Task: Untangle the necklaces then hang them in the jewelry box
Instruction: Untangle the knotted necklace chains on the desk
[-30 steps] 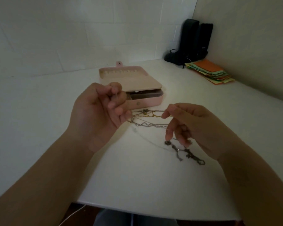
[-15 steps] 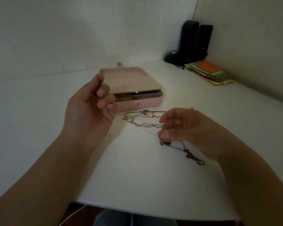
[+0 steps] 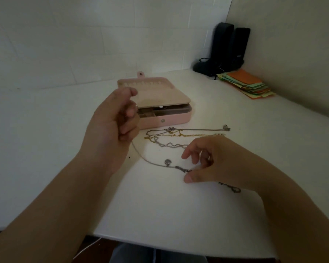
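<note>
A pink jewelry box [image 3: 176,118] stands on the white table [image 3: 46,130] with its lid ajar. In front of it lies a tangle of silver and gold necklaces [image 3: 179,136]. My left hand [image 3: 114,126] is raised in front of the box, fingers curled on one end of a thin silver chain [image 3: 150,162]. That chain runs down across the table past a small pendant [image 3: 167,161] to my right hand [image 3: 213,162]. The right thumb and fingers pinch the chain's beaded section just above the tabletop. The chain's tail [image 3: 234,188] lies behind the right wrist.
A stack of coloured papers [image 3: 247,85] lies at the back right by the wall. Two black speakers [image 3: 228,48] with a cable stand in the corner. The table's front edge runs close below my forearms.
My left hand let go, opened, then closed again on the thin chain. My right hand dropped toward the table and slid right, so the chain now stretches between both hands.
</note>
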A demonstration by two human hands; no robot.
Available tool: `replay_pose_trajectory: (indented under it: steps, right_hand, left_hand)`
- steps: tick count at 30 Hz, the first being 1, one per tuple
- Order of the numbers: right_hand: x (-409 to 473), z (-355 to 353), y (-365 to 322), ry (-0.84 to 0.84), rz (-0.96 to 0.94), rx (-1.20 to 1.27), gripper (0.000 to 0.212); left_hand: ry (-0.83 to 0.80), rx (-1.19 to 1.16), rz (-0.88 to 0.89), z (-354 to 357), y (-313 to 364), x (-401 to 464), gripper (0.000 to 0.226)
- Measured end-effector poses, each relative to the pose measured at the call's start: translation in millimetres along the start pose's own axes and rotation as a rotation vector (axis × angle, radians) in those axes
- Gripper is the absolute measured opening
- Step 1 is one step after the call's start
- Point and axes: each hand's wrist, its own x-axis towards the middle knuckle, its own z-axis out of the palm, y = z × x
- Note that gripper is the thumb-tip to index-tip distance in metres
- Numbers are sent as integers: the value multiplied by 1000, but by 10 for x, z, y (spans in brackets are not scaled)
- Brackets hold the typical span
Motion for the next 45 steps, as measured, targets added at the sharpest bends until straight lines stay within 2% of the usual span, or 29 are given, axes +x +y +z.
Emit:
replay_pose_trajectory:
  steps: [3, 6, 9, 12, 16, 19, 23, 30, 35, 40, 43, 45]
  right_hand:
    - [9, 26, -36, 18, -42, -79, 14]
    - [10, 54, -58, 24, -69, -159, 20]
    - [7, 49, -57, 94, -54, -53, 19]
    - [4, 16, -41, 168, -17, 185, 18]
    - [-9, -26, -24, 175, -53, 462, 19]
    - [-16, -27, -8, 192, -54, 622, 21]
    - [-31, -40, -35, 127, -59, 793, 22]
    - [-47, -47, -60, 68, -115, 902, 20]
    - [-59, -26, -71, 37, -121, 854, 21]
    - [-58, -13, -90, 73, -129, 782, 18]
    - [-43, -15, -86, 196, -124, 716, 16]
    - [-42, -29, -93, 265, -124, 698, 18]
  left_hand:
    - [-2, 454, 111, 37, -83, -24, 19]
    - [-86, 961, 207, 47, -219, -59, 16]
    - [-182, 1169, 163, 42, -276, -71, 11]
    - [-217, 1199, 141, 37, -271, -68, 9]
    - [-278, 1268, 118, 65, -289, -83, 5]
    - [-245, 1231, 79, 60, -290, -78, 8]
    - [-263, 1349, 162, 23, -286, -67, 5]
    - [-484, 1201, 227, 32, -292, -71, 21]
    - [-595, 952, 48, 75, -269, -115, 19]
    - [-573, 996, 98, 97, -250, -123, 6]
    - [-482, 1036, 67, 114, -241, -127, 19]
    - [-440, 1018, 42, 119, -238, -125, 17]
